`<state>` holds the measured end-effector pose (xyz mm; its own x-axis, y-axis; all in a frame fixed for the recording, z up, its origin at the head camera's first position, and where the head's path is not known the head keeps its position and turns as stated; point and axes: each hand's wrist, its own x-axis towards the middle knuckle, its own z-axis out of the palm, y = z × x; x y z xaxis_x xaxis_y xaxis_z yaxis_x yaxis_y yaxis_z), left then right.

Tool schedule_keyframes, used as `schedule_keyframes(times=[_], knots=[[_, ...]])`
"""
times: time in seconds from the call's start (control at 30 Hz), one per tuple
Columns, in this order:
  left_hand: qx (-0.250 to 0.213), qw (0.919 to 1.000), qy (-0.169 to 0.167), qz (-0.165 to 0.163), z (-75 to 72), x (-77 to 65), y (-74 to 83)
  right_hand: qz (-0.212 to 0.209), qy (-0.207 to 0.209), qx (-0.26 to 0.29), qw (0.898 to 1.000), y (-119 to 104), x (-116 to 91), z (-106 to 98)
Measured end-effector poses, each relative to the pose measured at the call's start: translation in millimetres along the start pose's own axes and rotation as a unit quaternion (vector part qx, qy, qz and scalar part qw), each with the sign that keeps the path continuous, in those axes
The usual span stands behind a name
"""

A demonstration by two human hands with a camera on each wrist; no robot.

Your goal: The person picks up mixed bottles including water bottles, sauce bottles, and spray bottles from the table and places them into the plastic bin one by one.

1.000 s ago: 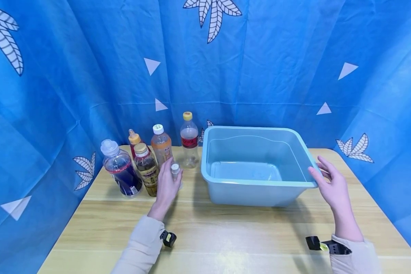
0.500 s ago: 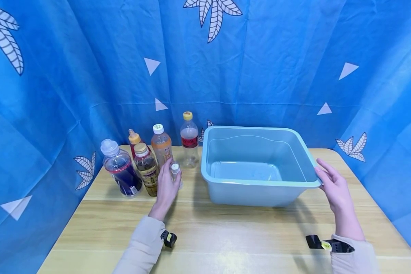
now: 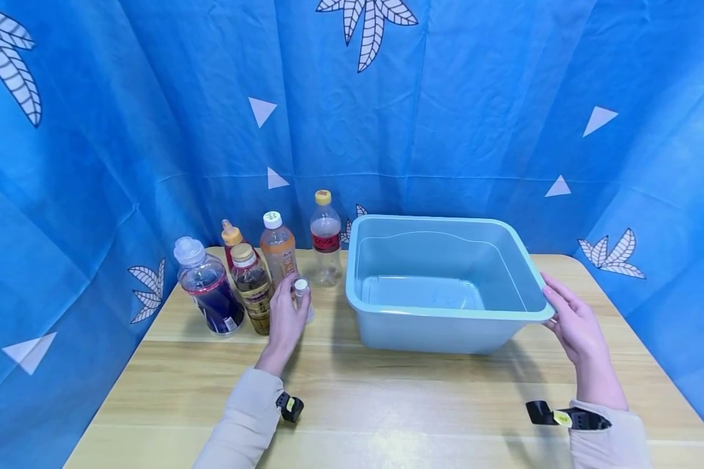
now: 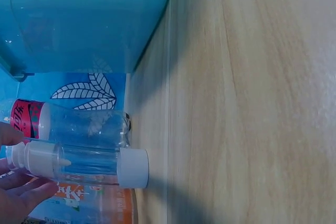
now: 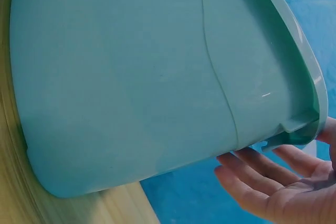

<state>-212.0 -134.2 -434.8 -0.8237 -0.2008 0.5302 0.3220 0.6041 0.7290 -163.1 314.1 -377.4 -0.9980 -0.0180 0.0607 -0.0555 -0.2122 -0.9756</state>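
Note:
My left hand (image 3: pixel 287 319) holds a small clear bottle (image 3: pixel 302 290) with a white top upright on the table. In the left wrist view, the fingers (image 4: pixel 37 192) and thumb close around the neck end of this bottle (image 4: pixel 94 163), and its white base sits by the wood. At the right end of a light blue plastic basin (image 3: pixel 422 332), my right hand (image 3: pixel 577 326) grips the rim. The right wrist view has the thumb at the rim and the other fingers (image 5: pixel 252 174) against the outer wall of the basin (image 5: pixel 121 77). Nothing lies inside the basin.
Left of that hand stand a bottle of dark purple liquid (image 3: pixel 217 306), a brown-liquid bottle (image 3: pixel 253 293) and a red squeeze bottle (image 3: pixel 232 236). Behind are an orange-labelled bottle (image 3: pixel 278 251) and a red-labelled one (image 3: pixel 326 244). A blue curtain (image 3: pixel 475 117) backs the wooden table (image 3: pixel 387 404).
My right hand has shifted slightly rightward at the basin's corner, its thumb drawing back to the rim. The left hand stays on the small bottle; the basin and the other bottles keep their places.

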Motion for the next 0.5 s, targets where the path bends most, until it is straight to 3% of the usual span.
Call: schedule_keyframes(times=[0.27, 0.5], knots=[[-0.001, 1.0000, -0.001, -0.009, -0.6, 0.7, 0.1, 0.004, 0.002, 0.017, 1.000, 3.5, 1.6, -1.0], [-0.007, 0.9997, 0.000, -0.022, -3.0, 2.5, -0.7, 0.006, 0.028, 0.023, 0.999, 6.2, 0.6, 2.3]])
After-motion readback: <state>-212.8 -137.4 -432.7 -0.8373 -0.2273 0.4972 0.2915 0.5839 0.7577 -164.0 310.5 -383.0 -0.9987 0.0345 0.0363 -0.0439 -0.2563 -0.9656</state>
